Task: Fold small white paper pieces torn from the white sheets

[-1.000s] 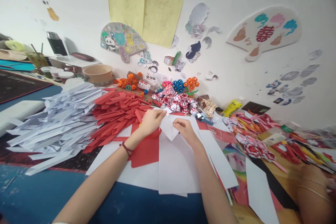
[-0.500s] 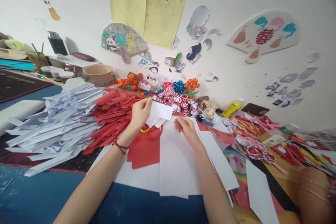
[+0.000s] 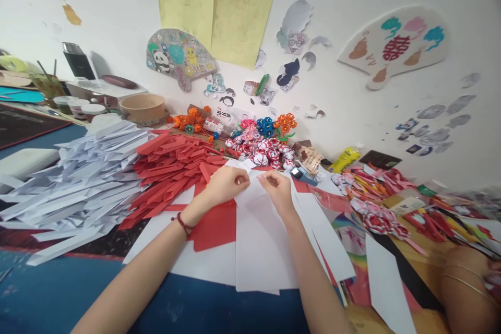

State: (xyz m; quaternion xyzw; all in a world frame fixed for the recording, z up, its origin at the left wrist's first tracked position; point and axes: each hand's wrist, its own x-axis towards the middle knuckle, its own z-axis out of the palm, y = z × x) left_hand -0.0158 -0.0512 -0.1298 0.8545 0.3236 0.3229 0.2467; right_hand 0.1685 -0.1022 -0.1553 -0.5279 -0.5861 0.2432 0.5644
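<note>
My left hand (image 3: 227, 183) is closed in a pinch, with a small piece of white paper (image 3: 239, 164) at its far side. Opposite it, my right hand (image 3: 277, 189) has thumb and forefinger pressed together. A narrow gap separates the two sets of fingertips; any paper between them blends into the white sheet (image 3: 266, 250) below. Red paper (image 3: 215, 229) lies beneath my left wrist. To the left are a heap of folded red paper strips (image 3: 172, 167) and a larger heap of folded white paper strips (image 3: 94, 172).
Red-and-white paper flowers (image 3: 270, 151) and orange flowers (image 3: 191, 120) sit by the wall. A smartwatch (image 3: 303, 175) and yellow bottle (image 3: 346, 157) lie right of my hands. A round tub (image 3: 143, 109) stands back left. Another person's arm (image 3: 465, 282) is at the lower right.
My left hand has lowered and turned inward with its fingers pinched. My right hand has closed into a pinch, bringing the hands nearer together. The white paper is now mostly hidden.
</note>
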